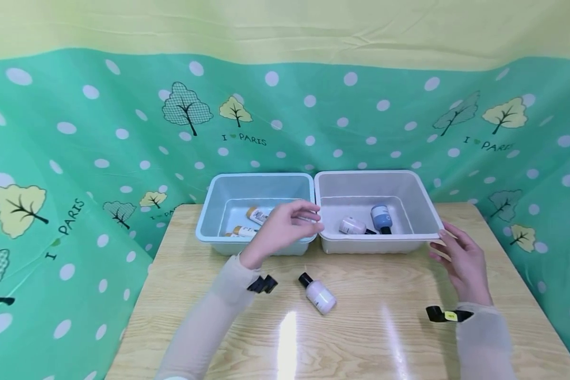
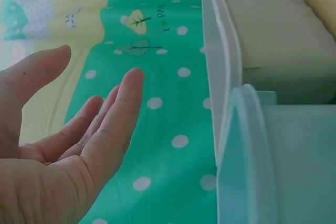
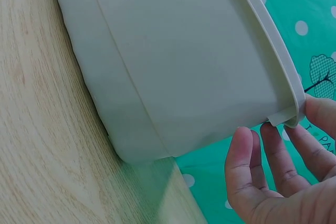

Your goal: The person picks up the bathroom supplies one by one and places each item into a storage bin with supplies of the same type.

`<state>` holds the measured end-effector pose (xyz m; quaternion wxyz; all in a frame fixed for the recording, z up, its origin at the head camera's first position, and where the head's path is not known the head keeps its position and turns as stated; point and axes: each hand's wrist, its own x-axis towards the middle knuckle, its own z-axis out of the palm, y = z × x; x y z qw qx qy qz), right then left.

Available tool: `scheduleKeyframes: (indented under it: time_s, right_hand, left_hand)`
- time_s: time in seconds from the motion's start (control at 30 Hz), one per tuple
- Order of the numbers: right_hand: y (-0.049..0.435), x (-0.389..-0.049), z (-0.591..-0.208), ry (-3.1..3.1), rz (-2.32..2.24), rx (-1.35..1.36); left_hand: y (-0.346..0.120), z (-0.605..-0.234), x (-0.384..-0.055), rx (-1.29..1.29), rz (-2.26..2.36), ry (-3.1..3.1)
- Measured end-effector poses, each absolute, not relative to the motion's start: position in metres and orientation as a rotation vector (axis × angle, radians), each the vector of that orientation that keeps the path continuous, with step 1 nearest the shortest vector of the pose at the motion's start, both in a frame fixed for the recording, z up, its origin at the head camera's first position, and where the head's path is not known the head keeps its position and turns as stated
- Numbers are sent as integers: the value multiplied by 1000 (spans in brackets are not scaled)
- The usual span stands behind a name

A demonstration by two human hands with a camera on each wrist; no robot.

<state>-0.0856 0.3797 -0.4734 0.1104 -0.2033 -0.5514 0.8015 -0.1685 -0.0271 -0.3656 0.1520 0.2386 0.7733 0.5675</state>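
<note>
My right hand (image 1: 466,262) pinches the rim at the near right corner of a light grey plastic bin (image 1: 377,246), its thumb and fingers on either side of the lip in the right wrist view. Inside that bin lie a pale pink bottle (image 1: 352,226) and a blue bottle (image 1: 381,217), both black-capped. With fingers spread and nothing held, my left hand (image 1: 285,228) hovers over the right side of a light blue bin (image 1: 206,224). Several white tubes (image 1: 245,231) with orange-yellow caps lie in the blue bin, partly hidden. Another pale pink bottle (image 1: 320,297) lies on its side before the bins.
Both bins stand side by side at the back of a wooden table (image 1: 370,316). Behind and beside the table hangs a green dotted cloth (image 1: 332,121) with printed trees. Each wrist wears a black strap.
</note>
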Motion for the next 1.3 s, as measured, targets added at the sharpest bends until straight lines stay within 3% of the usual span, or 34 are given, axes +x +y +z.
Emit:
scheduleKeyframes:
  time_s: [0.53,0.9,1.3]
  right_hand:
    - [379,-85,-470,-1628,2353,-610]
    - [377,-84,-471,-1659,2317,-649]
    - [377,-84,-470,-1678,2311,-672]
  left_hand:
    - [-81,-433,-111,617,1710,2179]
    - [-88,-482,-104,476,1675,2236]
    - [-84,-511,-112,421,1647,2215]
